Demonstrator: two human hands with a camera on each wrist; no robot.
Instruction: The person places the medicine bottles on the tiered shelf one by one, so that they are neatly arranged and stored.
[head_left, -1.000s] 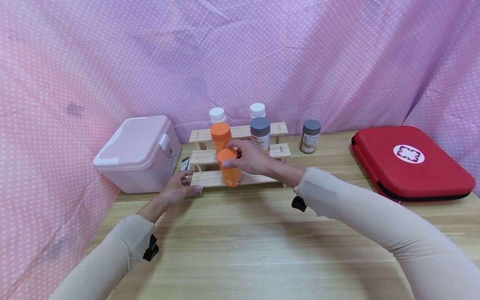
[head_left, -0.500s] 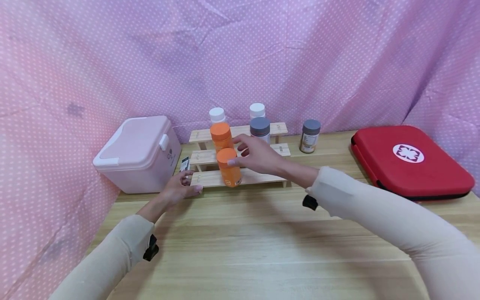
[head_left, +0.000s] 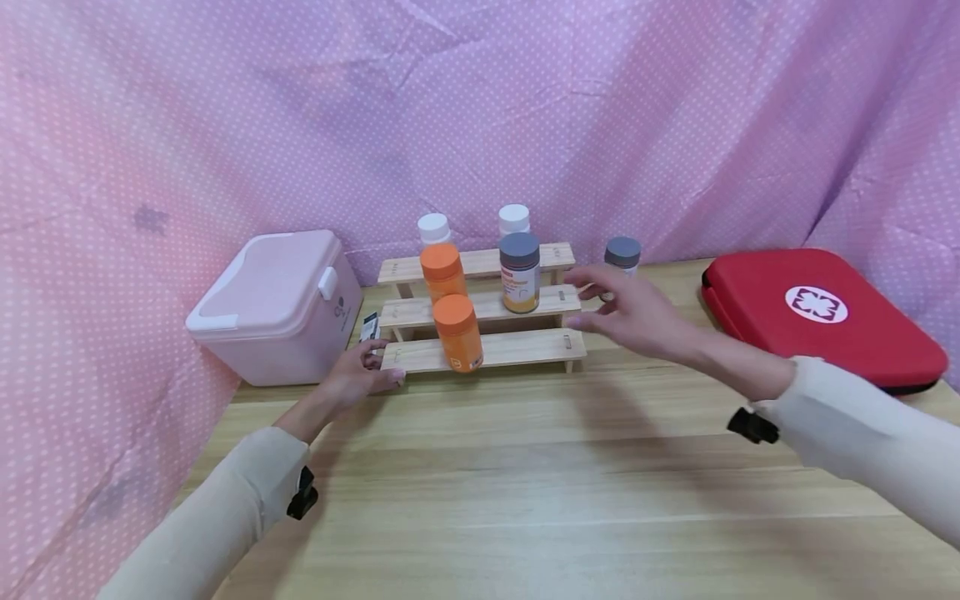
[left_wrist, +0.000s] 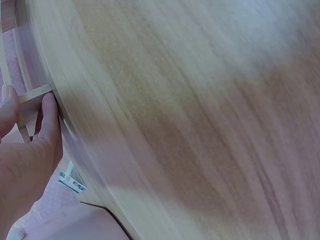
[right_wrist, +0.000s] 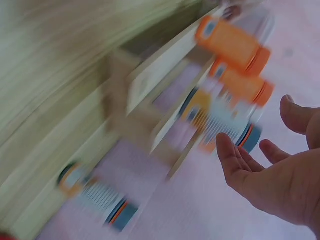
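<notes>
A three-tier wooden rack stands on the table. My left hand grips the left end of its lowest step, thumb and fingers around the wood in the left wrist view. On that step stands an orange bottle; the middle step bears another orange bottle and a grey-capped bottle. Two white-capped bottles are at the top, partly hidden. My right hand, fingers spread and holding nothing, is beside the rack's right end, partly covering a second grey-capped bottle on the table.
A pale pink lidded box stands left of the rack, with a small printed item between them. At the right lies a red first-aid case. A pink dotted cloth hangs behind the table.
My right hand has let go of the front orange bottle, which stays on the lowest step, and has moved right towards the grey-capped bottle on the table. The left hand has stayed put.
</notes>
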